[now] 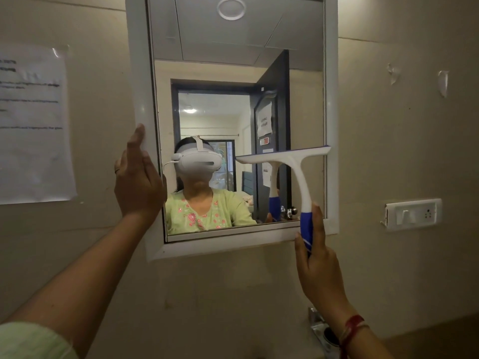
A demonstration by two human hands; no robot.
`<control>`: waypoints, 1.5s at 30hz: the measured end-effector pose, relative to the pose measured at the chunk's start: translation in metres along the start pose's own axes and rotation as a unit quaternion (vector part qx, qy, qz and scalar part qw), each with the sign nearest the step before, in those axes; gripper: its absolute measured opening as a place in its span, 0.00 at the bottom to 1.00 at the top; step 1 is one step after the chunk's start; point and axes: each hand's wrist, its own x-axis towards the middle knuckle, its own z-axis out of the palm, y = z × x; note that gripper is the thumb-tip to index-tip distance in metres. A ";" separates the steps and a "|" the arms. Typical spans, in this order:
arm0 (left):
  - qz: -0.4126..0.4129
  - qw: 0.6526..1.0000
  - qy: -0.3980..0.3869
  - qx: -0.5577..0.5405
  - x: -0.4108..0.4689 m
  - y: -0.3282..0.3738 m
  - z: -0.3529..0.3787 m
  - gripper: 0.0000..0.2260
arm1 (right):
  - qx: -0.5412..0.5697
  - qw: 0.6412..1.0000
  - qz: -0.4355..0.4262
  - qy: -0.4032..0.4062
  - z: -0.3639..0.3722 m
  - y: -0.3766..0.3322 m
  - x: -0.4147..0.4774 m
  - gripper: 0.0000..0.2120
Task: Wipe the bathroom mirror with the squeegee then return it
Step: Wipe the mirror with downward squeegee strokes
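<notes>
The bathroom mirror (233, 60) hangs on the beige wall in a white frame (141, 94). A white squeegee (295, 161) with a blue grip lies with its blade flat against the glass, across the lower right part of the mirror. My right hand (316, 263) is shut on the blue grip, below the mirror's bottom edge. My left hand (137, 177) rests flat against the frame's left side, fingers up, holding nothing. The glass reflects a person in a headset and a green top.
A printed paper sheet (33, 125) is taped to the wall at the left. A white switch and socket plate (413, 215) sits on the wall at the right. A metal tap (320, 325) shows at the bottom, under my right wrist.
</notes>
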 end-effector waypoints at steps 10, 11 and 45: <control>0.014 1.000 0.009 0.012 0.001 0.001 0.000 0.18 | 0.010 0.999 0.031 -0.013 0.009 0.004 -0.037 0.32; 0.016 1.000 0.009 0.013 0.001 0.001 0.000 0.18 | 0.008 0.999 0.033 -0.014 0.010 0.005 -0.041 0.32; 0.010 1.000 0.019 0.011 -0.001 0.000 0.004 0.18 | -0.025 0.988 0.124 -0.085 0.010 0.013 -0.113 0.26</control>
